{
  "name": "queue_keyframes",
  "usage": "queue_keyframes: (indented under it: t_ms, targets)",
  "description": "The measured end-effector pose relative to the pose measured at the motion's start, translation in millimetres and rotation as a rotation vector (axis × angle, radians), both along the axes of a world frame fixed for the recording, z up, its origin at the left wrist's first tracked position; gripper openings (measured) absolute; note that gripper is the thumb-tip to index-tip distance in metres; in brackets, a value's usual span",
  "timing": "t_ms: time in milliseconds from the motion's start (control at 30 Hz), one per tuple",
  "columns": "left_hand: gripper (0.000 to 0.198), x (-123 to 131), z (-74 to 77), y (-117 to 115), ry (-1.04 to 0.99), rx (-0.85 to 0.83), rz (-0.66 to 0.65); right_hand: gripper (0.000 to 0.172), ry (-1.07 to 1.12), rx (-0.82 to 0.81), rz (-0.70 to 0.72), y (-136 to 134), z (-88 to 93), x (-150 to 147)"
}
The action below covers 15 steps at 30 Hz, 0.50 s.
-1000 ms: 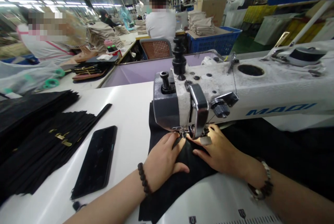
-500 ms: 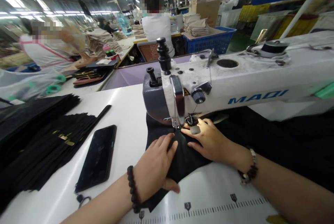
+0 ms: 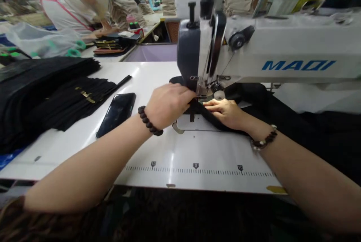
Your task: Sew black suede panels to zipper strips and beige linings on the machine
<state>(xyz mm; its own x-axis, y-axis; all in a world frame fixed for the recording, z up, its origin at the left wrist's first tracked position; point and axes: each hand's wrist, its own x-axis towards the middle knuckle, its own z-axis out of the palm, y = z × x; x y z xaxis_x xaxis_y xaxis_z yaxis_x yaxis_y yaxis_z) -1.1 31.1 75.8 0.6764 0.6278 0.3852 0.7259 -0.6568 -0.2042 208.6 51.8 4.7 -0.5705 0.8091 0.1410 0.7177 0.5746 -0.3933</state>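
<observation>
A sewing machine (image 3: 299, 46) marked MAQI reaches in from the right, its needle and presser foot over black fabric (image 3: 210, 117). Just left of the needle, my left hand (image 3: 170, 103) is closed, fingers curled down on the fabric's edge; its fingertips are partly hidden. To the right of the presser foot lies my right hand (image 3: 227, 113), its fingers stretched flat on the cloth and pointing left. The fabric's near edge runs slantwise between the hands, and more of it spreads dark to the right, partly under my right forearm.
A black phone (image 3: 117, 112) lies left of my left wrist. Beyond it are stacked black fabric pieces (image 3: 56, 99) with gold-coloured metal parts. A printed ruler scale (image 3: 196, 170) runs along the table's front. Across the table, a person in white (image 3: 63, 9) sits at the back left.
The view has tipped down and closer. My left hand has gone from lying spread on the fabric to curling at its edge by the needle. The fabric's near part has been drawn back, baring the machine bed.
</observation>
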Motion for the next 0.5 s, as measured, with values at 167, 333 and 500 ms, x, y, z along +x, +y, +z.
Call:
queue_keyframes:
  t_ms: [167,333,500]
  targets:
    - [0.017,2.2,8.6,-8.1,-0.086,0.010,0.135,0.032,-0.004,-0.095,-0.018,4.2,2.2,1.1]
    - [0.019,6.1,12.7,-4.7,-0.095,-0.041,0.196,0.032,0.001,-0.131,0.022,4.2,6.6,1.8]
    - [0.017,7.2,13.5,-3.5,-0.100,-0.048,0.208,0.033,0.047,-0.157,0.068,0.3,11.6,0.4]
